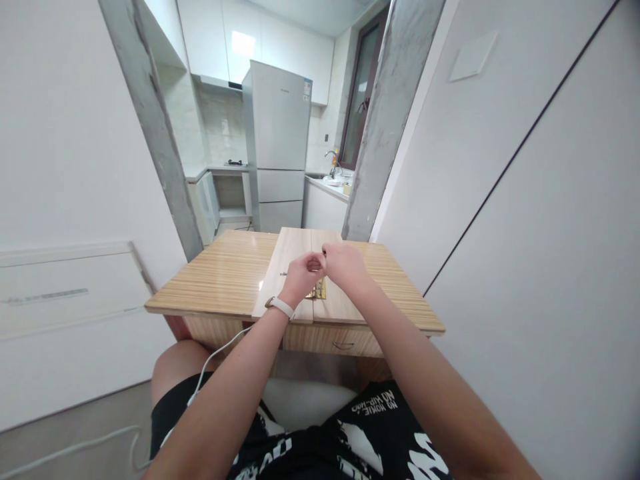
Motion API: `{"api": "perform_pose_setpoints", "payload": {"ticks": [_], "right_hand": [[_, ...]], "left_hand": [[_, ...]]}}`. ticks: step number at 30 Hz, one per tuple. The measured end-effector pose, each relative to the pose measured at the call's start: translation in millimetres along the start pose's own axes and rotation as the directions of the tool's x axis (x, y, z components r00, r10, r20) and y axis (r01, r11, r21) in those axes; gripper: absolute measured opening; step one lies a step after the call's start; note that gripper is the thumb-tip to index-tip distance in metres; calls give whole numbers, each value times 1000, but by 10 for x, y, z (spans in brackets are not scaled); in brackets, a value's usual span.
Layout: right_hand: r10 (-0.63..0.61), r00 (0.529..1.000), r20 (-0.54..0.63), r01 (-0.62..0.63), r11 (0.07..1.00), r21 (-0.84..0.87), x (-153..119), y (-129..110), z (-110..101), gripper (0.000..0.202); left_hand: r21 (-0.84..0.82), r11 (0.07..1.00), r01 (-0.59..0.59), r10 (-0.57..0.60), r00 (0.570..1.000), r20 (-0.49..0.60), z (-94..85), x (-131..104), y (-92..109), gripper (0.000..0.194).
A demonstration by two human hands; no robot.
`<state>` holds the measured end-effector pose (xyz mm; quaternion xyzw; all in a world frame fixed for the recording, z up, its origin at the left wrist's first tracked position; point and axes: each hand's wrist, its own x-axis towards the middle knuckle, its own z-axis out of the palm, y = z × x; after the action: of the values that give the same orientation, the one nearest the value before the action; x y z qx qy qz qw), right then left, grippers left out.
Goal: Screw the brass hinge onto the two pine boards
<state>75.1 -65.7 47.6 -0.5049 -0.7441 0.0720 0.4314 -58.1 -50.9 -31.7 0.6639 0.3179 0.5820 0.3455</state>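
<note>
Two pale wooden boards [293, 243] lie side by side on a striped wooden table [225, 273]. A brass-coloured metal piece [321, 291] rests across their seam, partly hidden beneath my hands. My left hand [303, 272], with a pale watch strap at the wrist, is closed above the boards, its fingertips pinched together. My right hand [343, 261] is closed too and meets the left fingertips over the seam. A small dark item shows at the right fingers; what either hand grips is too small to name. A small metal object [283, 273] lies on the left board.
The table has a drawer with a metal handle [343, 345] at its front. A white cable [213, 357] runs down from the front edge on the left. Beyond the table stand a grey fridge [281, 120] and a sink counter [325, 200]. White walls flank both sides.
</note>
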Motion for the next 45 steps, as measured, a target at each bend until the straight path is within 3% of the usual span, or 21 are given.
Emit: {"api": "perform_pose_setpoints", "payload": {"ticks": [3,5,8,13,16,18,21,23,26,31,34,41,45], "right_hand": [[-23,997,69,22,1000,21,51,-3,-13,47],[-60,993,104,58,998,27,79,4,-25,43],[-148,976,159,151,989,-7,103,20,-63,33],[-225,914,337,274,956,-106,104,27,-228,24],[-210,910,358,247,967,-60,98,73,-335,20],[-153,940,305,160,987,2,89,183,-357,21],[21,995,94,-26,998,53,31,505,-247,26],[112,994,19,-111,991,-71,-64,780,-74,30],[147,975,170,-100,962,-255,-280,1153,256,22],[157,954,254,-42,912,-409,-557,1457,607,32],[134,957,256,-10,902,-432,-586,1504,649,35],[108,962,250,18,890,-455,-589,1499,653,39],[115,960,256,16,889,-458,-606,1449,628,39]], "left_hand": [[125,992,26,-26,1000,-5,-13,35,22,18],[131,991,29,-32,999,24,-23,58,41,32],[-31,999,31,-27,992,125,-27,94,68,50],[-210,977,45,7,970,242,-27,139,71,46],[-164,985,47,-10,976,219,-50,128,47,51],[-109,993,40,-18,981,194,-71,110,36,58],[4,1000,3,-3,990,144,-92,89,40,62],[98,995,-27,17,994,110,-91,80,51,57],[248,964,-93,78,995,70,-77,57,68,52],[469,868,-164,210,977,-47,-83,4,75,35],[427,885,-187,202,979,11,-94,23,96,35],[89,987,-136,105,950,294,-28,105,203,47],[98,986,-134,103,958,267,5,86,212,44]]}}
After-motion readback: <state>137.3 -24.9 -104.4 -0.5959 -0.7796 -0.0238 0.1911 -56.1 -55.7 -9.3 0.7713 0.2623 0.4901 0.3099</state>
